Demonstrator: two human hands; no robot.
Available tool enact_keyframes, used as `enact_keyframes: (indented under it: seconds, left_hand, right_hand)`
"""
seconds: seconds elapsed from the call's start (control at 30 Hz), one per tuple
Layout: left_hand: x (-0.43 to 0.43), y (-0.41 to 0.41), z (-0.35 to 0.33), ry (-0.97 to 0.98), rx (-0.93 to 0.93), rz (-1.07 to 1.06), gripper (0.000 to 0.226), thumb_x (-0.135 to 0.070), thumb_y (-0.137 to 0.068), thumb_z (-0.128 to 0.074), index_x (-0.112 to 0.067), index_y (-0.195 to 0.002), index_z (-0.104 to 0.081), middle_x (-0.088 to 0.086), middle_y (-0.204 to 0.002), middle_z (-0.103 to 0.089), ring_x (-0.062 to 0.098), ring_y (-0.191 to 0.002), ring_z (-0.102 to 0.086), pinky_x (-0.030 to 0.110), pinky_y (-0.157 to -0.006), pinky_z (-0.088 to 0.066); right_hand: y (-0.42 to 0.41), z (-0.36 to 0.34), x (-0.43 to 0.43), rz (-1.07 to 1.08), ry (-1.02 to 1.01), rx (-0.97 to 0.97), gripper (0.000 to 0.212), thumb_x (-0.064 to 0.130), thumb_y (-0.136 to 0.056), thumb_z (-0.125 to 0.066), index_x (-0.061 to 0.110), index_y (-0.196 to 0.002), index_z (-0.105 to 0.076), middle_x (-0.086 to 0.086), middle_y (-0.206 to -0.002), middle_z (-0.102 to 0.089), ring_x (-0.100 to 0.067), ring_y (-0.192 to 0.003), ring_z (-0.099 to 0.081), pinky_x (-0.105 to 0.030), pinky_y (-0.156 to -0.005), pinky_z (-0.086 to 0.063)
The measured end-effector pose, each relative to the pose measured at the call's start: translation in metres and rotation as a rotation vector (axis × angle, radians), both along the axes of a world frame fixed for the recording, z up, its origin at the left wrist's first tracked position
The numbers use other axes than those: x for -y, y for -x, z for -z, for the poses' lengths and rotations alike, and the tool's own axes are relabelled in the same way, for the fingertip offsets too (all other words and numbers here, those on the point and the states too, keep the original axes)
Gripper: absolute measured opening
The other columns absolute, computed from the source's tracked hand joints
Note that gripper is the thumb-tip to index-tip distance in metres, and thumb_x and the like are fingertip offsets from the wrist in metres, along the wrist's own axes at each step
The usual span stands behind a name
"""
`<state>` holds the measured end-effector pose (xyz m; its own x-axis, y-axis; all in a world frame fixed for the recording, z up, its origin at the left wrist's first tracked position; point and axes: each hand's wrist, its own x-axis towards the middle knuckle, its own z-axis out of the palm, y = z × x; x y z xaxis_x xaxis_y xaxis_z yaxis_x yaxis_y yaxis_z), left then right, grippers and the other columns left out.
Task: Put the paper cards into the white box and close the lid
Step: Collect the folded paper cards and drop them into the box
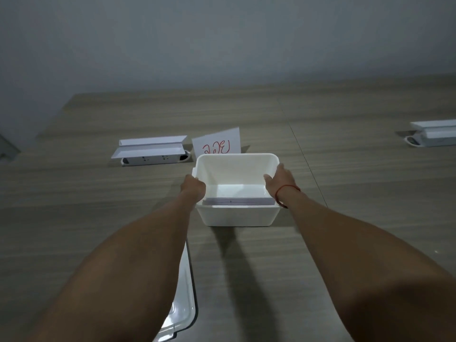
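The white box (pixel 237 217) stands open on the wooden table in the middle of the view. A stack of paper cards (pixel 238 201) lies inside it along the near wall. My left hand (pixel 193 187) grips the box's left rim. My right hand (pixel 278 178) rests on the right rim, thumb inside the box. The white lid (pixel 183 307) lies flat on the table near me, partly hidden under my left forearm.
A folded paper sign (pixel 217 143) with red writing stands just behind the box. An open socket unit (pixel 151 154) is set in the table at back left, and another socket unit (pixel 431 137) sits at the far right edge.
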<state>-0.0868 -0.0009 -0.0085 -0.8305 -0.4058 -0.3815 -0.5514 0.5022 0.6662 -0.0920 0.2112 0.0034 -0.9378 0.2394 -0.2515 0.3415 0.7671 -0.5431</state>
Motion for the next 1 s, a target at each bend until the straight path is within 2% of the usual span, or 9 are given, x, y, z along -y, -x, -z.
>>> enact_keyframes:
  seconds: [0.1, 0.23, 0.33, 0.43, 0.57, 0.77, 0.83, 0.9, 1.0]
  left_hand:
    - [-0.001, 0.019, -0.002, -0.019, 0.028, 0.0, 0.044, -0.016, -0.1, -0.033, 0.001, -0.14, -0.034, 0.022, -0.137, -0.048, 0.036, -0.124, -0.049, 0.042, -0.1, -0.042]
    - [0.0, 0.054, -0.004, -0.062, 0.022, -0.106, 0.055, -0.025, -0.101, -0.029, -0.006, -0.151, -0.012, 0.024, -0.147, -0.037, 0.039, -0.133, -0.04, 0.049, -0.111, -0.034]
    - [0.002, 0.085, -0.009, 0.143, -0.116, -0.079, 0.062, -0.033, -0.101, -0.031, -0.008, -0.153, -0.008, 0.023, -0.153, -0.03, 0.038, -0.142, -0.028, 0.05, -0.116, -0.027]
    - [0.006, 0.125, -0.012, 0.361, -0.224, 0.039, 0.059, -0.032, -0.099, -0.037, -0.007, -0.149, -0.022, 0.02, -0.152, -0.033, 0.034, -0.144, -0.025, 0.048, -0.118, -0.023]
    - [0.0, 0.163, -0.005, 0.501, -0.179, 0.188, 0.048, -0.031, -0.094, -0.045, -0.008, -0.136, -0.046, 0.017, -0.139, -0.051, 0.032, -0.134, -0.039, 0.042, -0.113, -0.031]
    - [-0.014, 0.195, 0.002, 0.429, -0.124, 0.27, 0.039, -0.022, -0.092, -0.053, -0.015, -0.13, -0.056, 0.009, -0.137, -0.057, 0.028, -0.128, -0.051, 0.035, -0.106, -0.038]
    - [-0.019, 0.201, 0.004, 0.444, -0.104, 0.281, 0.03, -0.015, -0.09, -0.054, -0.012, -0.119, -0.064, 0.012, -0.129, -0.062, 0.031, -0.121, -0.057, 0.036, -0.096, -0.044]
    - [-0.022, 0.201, 0.001, 0.474, -0.066, 0.292, 0.024, -0.015, -0.091, -0.053, -0.013, -0.11, -0.068, 0.012, -0.121, -0.066, 0.033, -0.116, -0.06, 0.036, -0.083, -0.042]
    - [-0.024, 0.197, -0.002, 0.569, -0.126, 0.357, 0.025, -0.014, -0.093, -0.048, -0.015, -0.108, -0.068, 0.011, -0.12, -0.066, 0.031, -0.115, -0.059, 0.039, -0.091, -0.042]
  right_hand:
    - [0.021, 0.007, 0.002, 0.051, -0.023, 0.009, 0.055, 0.016, -0.099, -0.043, 0.0, -0.147, -0.022, -0.023, -0.147, -0.036, -0.037, -0.135, -0.038, -0.041, -0.109, -0.034]
    - [0.058, 0.006, 0.002, 0.15, -0.081, 0.077, 0.047, 0.009, -0.096, -0.041, 0.006, -0.142, -0.033, -0.019, -0.143, -0.044, -0.035, -0.131, -0.046, -0.041, -0.107, -0.037]
    - [0.081, 0.008, 0.004, 0.172, -0.118, 0.062, 0.038, 0.009, -0.096, -0.04, 0.008, -0.134, -0.045, -0.016, -0.136, -0.052, -0.034, -0.124, -0.052, -0.04, -0.1, -0.042]
    - [0.101, 0.014, 0.002, 0.134, -0.154, 0.018, 0.032, 0.017, -0.099, -0.038, 0.007, -0.127, -0.05, -0.017, -0.131, -0.056, -0.036, -0.12, -0.055, -0.04, -0.096, -0.044]
    - [0.12, 0.018, -0.004, 0.077, -0.112, -0.003, 0.037, 0.03, -0.101, -0.034, 0.007, -0.124, -0.051, -0.02, -0.128, -0.056, -0.039, -0.117, -0.055, -0.041, -0.094, -0.044]
    - [0.13, 0.027, -0.004, 0.048, -0.04, -0.035, 0.038, 0.034, -0.1, -0.033, 0.01, -0.124, -0.05, -0.023, -0.124, -0.057, -0.041, -0.113, -0.056, -0.04, -0.092, -0.044]
    - [0.133, 0.029, -0.005, 0.043, -0.041, -0.039, 0.038, 0.034, -0.1, -0.032, 0.009, -0.122, -0.051, -0.023, -0.123, -0.057, -0.041, -0.112, -0.056, -0.042, -0.091, -0.045]
    - [0.134, 0.029, -0.005, 0.041, -0.039, -0.047, 0.037, 0.034, -0.1, -0.033, 0.008, -0.12, -0.051, -0.023, -0.121, -0.059, -0.041, -0.11, -0.057, -0.041, -0.089, -0.045]
    - [0.133, 0.028, -0.005, 0.049, -0.021, -0.032, 0.038, 0.034, -0.1, -0.033, 0.008, -0.121, -0.051, -0.022, -0.122, -0.059, -0.041, -0.111, -0.057, -0.041, -0.089, -0.045]
